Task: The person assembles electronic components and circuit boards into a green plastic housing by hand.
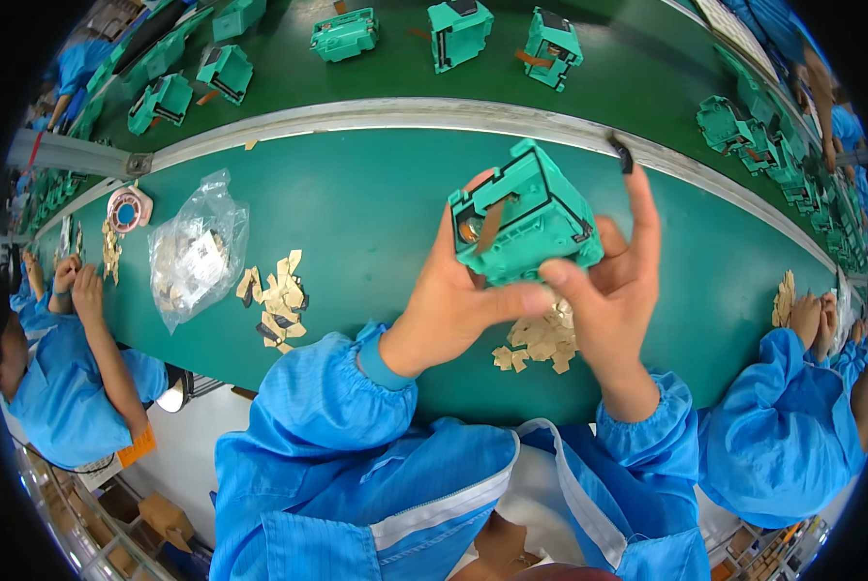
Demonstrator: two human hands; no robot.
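A green box-shaped plastic housing (562, 225) with black edging and a brown ribbon strip (489, 229) is held up over the table, tilted. My left hand (446, 308) grips its left side and underside, the thumb lying along the bottom. At the lower right corner, my right hand (613, 305) supports it with thumb and curled fingers. The right index finger points up, apart from the housing, with a small black piece (622, 153) at its tip. Below the hands lies a heap of small beige pieces (545, 339), partly covered by the right hand.
Left on the green table (356, 203) are a beige-and-black scrap pile (281, 302), a clear plastic bag (200, 257) and a tape roll (127, 209). Beyond a metal rail (386, 111), a conveyor carries several green housings (458, 37). Co-workers in blue sit on both sides.
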